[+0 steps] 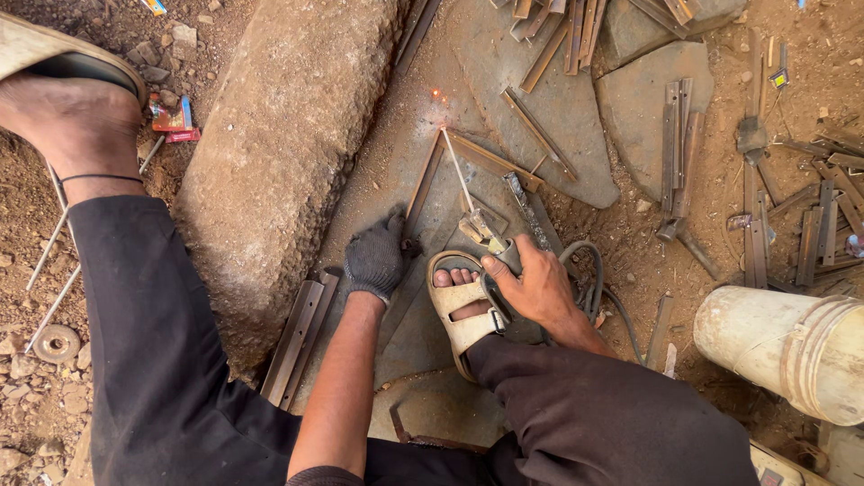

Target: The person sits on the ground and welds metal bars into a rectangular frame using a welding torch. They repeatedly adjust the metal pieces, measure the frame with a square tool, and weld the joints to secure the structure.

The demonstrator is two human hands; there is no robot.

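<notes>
Stone first, and plenty of it: a long rough stone block (288, 153) lies across the dirt ground (27, 360) on our left, and flat stone slabs (558, 117) spread out ahead as our working floor. Off to the right stands a pale plastic bucket (792, 346), tipped on its side by the look of it, with scattered steel strips (810, 225) beyond it.

Down the middle, we've got our sandalled foot (463, 306) planted on the slab, just behind the work. The work itself is an angled frame of flat steel bars (481, 162), lying on the slab, the corner joint pointing away from us.

Now the hands. Our left hand (376, 259), in a dark knit glove, presses down on the near end of the left bar (423, 184), fingers curled over it, pinning it flat. Our right hand (535, 283), bare, is clenched round the electrode holder (490, 238), its cable (594, 288) looping back past the wrist. The welding rod (457, 166) runs from the holder up to the joint, and there are orange sparks (438, 94) just past its tip.

For a clean tack here, we judge the thing is steadiness: keep the gloved hand's weight on the bar so the corner cannot shift, hold the rod at a steady lean, tip just off the steel, and feed it in evenly as it burns down. That bare right hand sits near the spatter, so we'd mind it.
</notes>
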